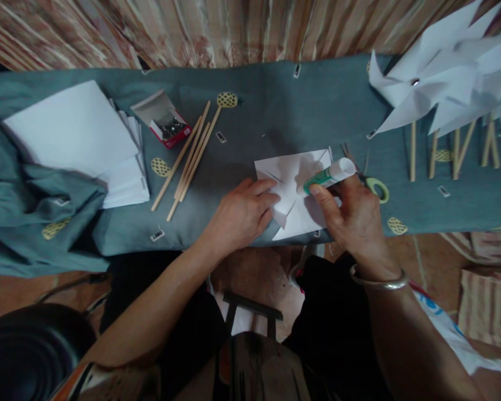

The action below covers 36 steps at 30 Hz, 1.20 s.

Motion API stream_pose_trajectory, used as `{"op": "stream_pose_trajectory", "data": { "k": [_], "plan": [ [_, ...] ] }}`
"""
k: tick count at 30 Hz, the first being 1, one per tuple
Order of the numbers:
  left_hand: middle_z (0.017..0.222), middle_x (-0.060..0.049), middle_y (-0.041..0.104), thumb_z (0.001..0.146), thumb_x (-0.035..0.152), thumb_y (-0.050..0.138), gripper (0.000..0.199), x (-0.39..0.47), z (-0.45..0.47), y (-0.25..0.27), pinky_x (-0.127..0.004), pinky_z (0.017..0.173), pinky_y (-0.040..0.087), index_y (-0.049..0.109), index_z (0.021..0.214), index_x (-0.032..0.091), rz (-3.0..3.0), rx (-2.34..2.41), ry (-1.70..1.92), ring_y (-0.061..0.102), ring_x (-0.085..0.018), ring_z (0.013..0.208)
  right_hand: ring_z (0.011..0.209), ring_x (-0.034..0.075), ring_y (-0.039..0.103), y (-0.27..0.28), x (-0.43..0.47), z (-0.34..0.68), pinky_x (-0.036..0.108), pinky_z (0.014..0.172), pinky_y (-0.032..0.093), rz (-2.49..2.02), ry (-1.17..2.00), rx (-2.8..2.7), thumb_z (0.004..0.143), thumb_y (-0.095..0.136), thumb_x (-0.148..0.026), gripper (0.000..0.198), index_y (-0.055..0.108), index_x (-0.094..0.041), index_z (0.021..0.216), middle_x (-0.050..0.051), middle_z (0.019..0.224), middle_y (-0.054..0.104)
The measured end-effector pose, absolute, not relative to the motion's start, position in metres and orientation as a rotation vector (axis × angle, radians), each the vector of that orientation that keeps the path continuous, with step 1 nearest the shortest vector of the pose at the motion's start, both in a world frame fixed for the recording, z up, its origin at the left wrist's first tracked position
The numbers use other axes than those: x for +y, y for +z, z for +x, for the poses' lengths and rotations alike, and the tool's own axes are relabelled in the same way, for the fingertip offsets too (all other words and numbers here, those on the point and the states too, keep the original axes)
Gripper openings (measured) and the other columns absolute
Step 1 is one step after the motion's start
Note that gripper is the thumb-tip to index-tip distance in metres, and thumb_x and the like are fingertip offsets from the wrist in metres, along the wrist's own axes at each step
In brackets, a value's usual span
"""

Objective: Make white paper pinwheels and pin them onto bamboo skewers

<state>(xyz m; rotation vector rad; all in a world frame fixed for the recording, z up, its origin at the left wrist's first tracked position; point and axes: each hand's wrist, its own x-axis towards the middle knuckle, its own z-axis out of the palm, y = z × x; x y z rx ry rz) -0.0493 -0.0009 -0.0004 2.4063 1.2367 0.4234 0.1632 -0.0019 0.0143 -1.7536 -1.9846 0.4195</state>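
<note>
A square sheet of white paper with slits cut in from its corners lies near the front edge of the cloth-covered table. My left hand rests on its left side, fingers stretched out and pressing the paper. In my right hand is a green and white glue stick, tilted with its lower end at the middle of the sheet. The exact tip is hard to make out. Partly behind my right hand lie scissors with light green handles.
Left of my hands are several wooden sticks, an open red and white box of small metal pieces, and a stack of white paper. Several paper pinwheels on sticks lie at the right. A striped curtain hangs behind the table.
</note>
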Motion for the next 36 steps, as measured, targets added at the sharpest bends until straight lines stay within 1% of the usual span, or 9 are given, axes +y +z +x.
{"op": "stream_pose_trajectory", "data": {
  "k": [10,16,20,24,27,30,33,36],
  "plan": [
    [0.128,-0.01,0.061,0.093,0.02,0.046,0.027,-0.001,-0.048,0.0,-0.042,0.09,0.051,0.069,0.104,0.015,2.41,1.236,0.426,0.06,-0.024,0.102,0.073,0.026,0.068,0.016,0.002,0.157,0.038,0.065,0.05,-1.725,0.413,-2.002,0.092,0.052,-0.046,0.028,0.063,-0.022,0.103,0.009,0.084,0.074],
    [0.129,-0.011,0.061,0.094,0.02,0.045,0.027,-0.001,-0.049,0.0,-0.043,0.093,0.05,0.069,0.106,0.016,2.406,1.223,0.453,0.06,-0.024,0.105,0.069,0.024,0.068,0.018,0.002,0.153,0.036,0.064,0.05,-1.703,0.437,-2.028,0.092,0.051,-0.05,0.034,0.062,-0.021,0.104,0.007,0.078,0.072],
    [0.129,-0.012,0.061,0.094,0.02,0.046,0.027,-0.001,-0.049,0.001,-0.043,0.092,0.051,0.069,0.105,0.015,2.403,1.229,0.433,0.06,-0.025,0.105,0.069,0.023,0.067,0.021,0.0,0.157,0.034,0.062,0.048,-1.695,0.496,-2.056,0.091,0.053,-0.047,0.029,0.064,-0.02,0.099,0.006,0.076,0.071],
    [0.128,-0.011,0.061,0.093,0.02,0.046,0.026,-0.001,-0.048,0.001,-0.043,0.093,0.051,0.069,0.104,0.015,2.401,1.223,0.417,0.06,-0.025,0.107,0.067,0.022,0.065,0.027,0.001,0.172,0.034,0.061,0.049,-1.694,0.674,-1.855,0.086,0.062,-0.043,0.022,0.064,-0.021,0.087,0.005,0.074,0.07],
    [0.129,-0.012,0.061,0.093,0.019,0.046,0.026,-0.001,-0.051,0.0,-0.045,0.096,0.05,0.068,0.107,0.016,2.362,1.217,0.463,0.06,-0.025,0.11,0.067,0.019,0.064,0.03,0.004,0.183,0.036,0.064,0.052,-1.6,0.82,-1.44,0.083,0.066,-0.04,0.016,0.064,-0.025,0.08,0.002,0.075,0.069],
    [0.134,-0.012,0.057,0.093,0.022,0.047,0.029,-0.003,-0.055,-0.001,-0.044,0.1,0.049,0.066,0.115,0.018,2.256,1.206,0.593,0.058,-0.024,0.119,0.069,0.019,0.067,0.028,0.007,0.187,0.039,0.071,0.057,-1.44,1.063,-1.091,0.078,0.069,-0.039,0.015,0.064,-0.027,0.073,0.0,0.076,0.07],
    [0.137,-0.011,0.054,0.094,0.023,0.046,0.033,-0.006,-0.06,0.0,-0.041,0.103,0.048,0.062,0.122,0.02,2.134,1.178,0.713,0.055,-0.021,0.124,0.076,0.021,0.071,0.023,0.005,0.183,0.042,0.078,0.06,-1.364,1.304,-1.009,0.077,0.07,-0.041,0.017,0.066,-0.024,0.076,0.002,0.078,0.073],
    [0.13,-0.011,0.059,0.096,0.024,0.045,0.034,-0.01,-0.06,0.002,-0.038,0.104,0.046,0.06,0.126,0.021,2.023,1.154,0.811,0.057,-0.019,0.12,0.082,0.022,0.073,0.018,0.001,0.173,0.043,0.083,0.06,-1.307,1.437,-1.019,0.079,0.07,-0.044,0.023,0.068,-0.022,0.082,0.004,0.081,0.075]
  ]
}}
